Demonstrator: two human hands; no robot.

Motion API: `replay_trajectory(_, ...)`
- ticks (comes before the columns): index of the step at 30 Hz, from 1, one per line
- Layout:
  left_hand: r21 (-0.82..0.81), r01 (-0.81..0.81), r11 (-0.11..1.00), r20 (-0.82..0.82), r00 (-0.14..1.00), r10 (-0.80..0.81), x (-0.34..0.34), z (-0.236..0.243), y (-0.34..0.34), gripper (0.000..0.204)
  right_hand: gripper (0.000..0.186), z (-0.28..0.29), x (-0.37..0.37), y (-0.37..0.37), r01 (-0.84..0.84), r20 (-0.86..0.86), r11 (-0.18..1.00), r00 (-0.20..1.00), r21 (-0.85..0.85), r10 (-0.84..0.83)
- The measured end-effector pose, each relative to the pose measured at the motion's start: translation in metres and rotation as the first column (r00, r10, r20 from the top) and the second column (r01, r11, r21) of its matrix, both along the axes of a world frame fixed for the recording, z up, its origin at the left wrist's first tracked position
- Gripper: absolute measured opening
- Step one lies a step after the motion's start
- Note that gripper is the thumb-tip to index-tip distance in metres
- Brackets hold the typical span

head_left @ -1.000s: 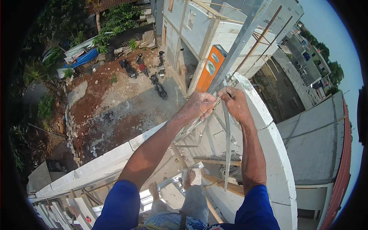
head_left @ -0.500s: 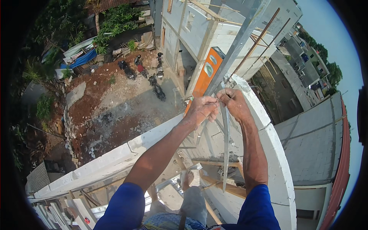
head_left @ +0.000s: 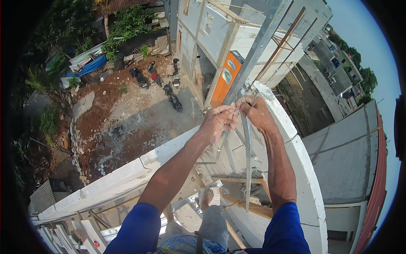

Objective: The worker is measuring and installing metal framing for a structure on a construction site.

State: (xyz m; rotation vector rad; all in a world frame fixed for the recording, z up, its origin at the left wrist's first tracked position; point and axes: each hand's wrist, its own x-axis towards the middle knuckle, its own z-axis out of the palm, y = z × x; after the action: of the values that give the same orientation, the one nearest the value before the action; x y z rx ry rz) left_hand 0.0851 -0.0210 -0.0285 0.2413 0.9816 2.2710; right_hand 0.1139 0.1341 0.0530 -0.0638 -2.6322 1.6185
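My left hand (head_left: 218, 122) and my right hand (head_left: 255, 111) meet in front of me, fingers pinched close together. What they hold between the fingertips is too small to make out. Just beyond them an orange spirit level (head_left: 223, 86) stands against the side of a long grey metal post (head_left: 258, 53). Below the fingers a thin grey metal strip (head_left: 248, 165) hangs down beside my right forearm. The foot of the post is partly hidden by my hands.
Pale block walls (head_left: 292, 146) meet at the corner by my hands, high above a dirt yard with parked motorbikes (head_left: 172, 97). Rusty steel rods (head_left: 283, 40) rise right of the post. My bare foot (head_left: 207, 198) stands on boards and metal sheeting below.
Both hands have shifted slightly left, still pinched together. The spirit level and post appear slightly further left.
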Motion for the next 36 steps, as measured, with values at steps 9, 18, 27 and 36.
replay_trajectory(9, -0.123, 0.082, 0.989, -0.048, 0.995, -0.089, -0.017, 0.006, -0.006, 0.025, 0.022, 0.013, 0.015, -0.01, 0.064, 0.047, 0.996, 0.997, -0.058, -0.061)
replay_trajectory(18, -0.321, 0.001, 0.947, -0.252, 0.964, -0.087, -0.02, 0.011, -0.003, 0.022, 0.023, -0.025, 0.053, -0.031, 0.201, 0.146, 0.963, 0.973, -0.179, -0.176)
replay_trajectory(27, -0.225, 0.115, 0.968, -0.211, 0.964, -0.163, -0.03, 0.007, -0.008, 0.021, 0.016, -0.052, 0.05, -0.014, 0.165, 0.125, 0.937, 0.983, -0.308, -0.132)
replay_trajectory(36, -0.344, -0.095, 0.934, -0.356, 0.934, -0.036, -0.013, 0.012, -0.009, 0.022, 0.017, -0.047, 0.052, -0.029, 0.161, 0.194, 0.899, 0.977, -0.408, -0.087)
